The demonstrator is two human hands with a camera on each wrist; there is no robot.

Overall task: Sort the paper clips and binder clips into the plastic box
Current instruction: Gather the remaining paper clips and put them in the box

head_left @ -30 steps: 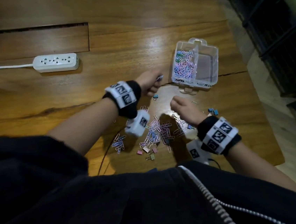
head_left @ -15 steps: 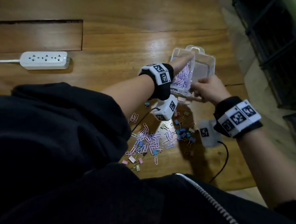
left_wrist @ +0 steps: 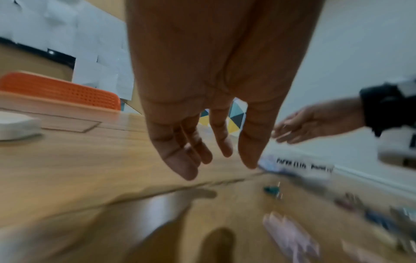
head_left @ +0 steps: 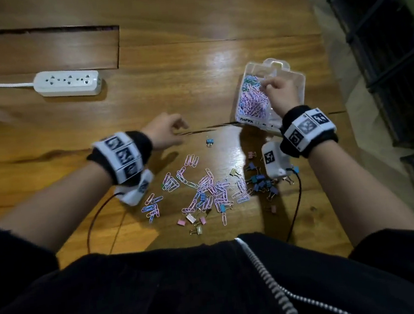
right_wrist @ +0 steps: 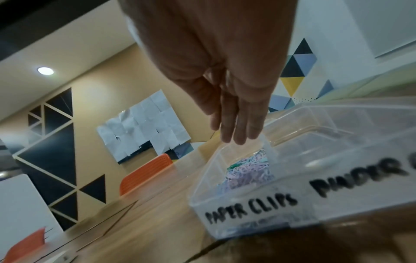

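- Right hand (head_left: 279, 91) hangs over the plastic box (head_left: 297, 80), fingers loose, apparently dropping paper clips (head_left: 251, 98); whether any remain is unclear.
- Left hand (head_left: 165, 133), slack and empty, sits above the scattered pile (head_left: 204, 190); next: pinch more clips.

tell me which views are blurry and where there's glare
Head view: mostly sharp, glare on the table left of the plastic box. Left wrist view: motion blur smears the clips and box label. Right wrist view: softer blur, label still readable.
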